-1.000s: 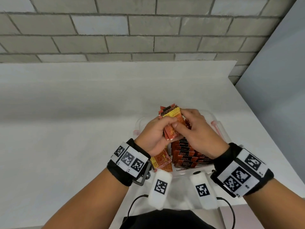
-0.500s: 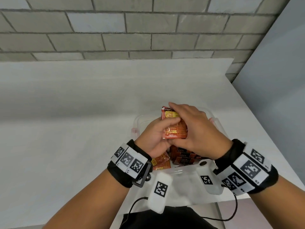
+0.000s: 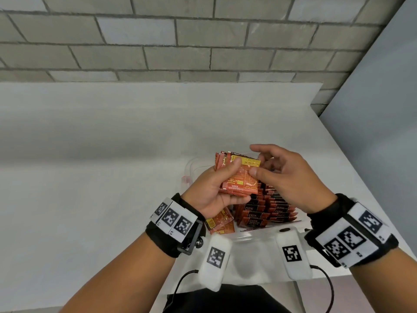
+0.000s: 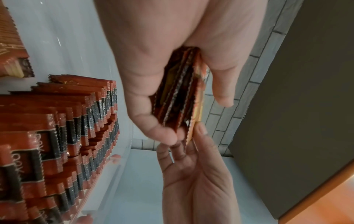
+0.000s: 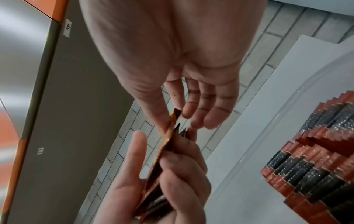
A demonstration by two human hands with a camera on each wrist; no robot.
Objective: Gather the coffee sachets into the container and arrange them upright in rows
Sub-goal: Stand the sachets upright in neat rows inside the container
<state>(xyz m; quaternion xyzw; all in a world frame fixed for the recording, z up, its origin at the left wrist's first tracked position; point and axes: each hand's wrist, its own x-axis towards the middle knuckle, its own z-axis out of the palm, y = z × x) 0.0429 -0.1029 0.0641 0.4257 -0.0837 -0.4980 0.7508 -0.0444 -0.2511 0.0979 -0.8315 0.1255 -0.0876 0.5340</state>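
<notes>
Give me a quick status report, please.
Left hand grips sachet bundle; right hand pinches its top sachet. Rows standing in container. Nothing in the way.

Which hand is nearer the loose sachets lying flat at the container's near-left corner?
Left. The left hand is just above those loose sachets, gripping a sachet stack. The right hand is farther right, over the upright rows.
</notes>
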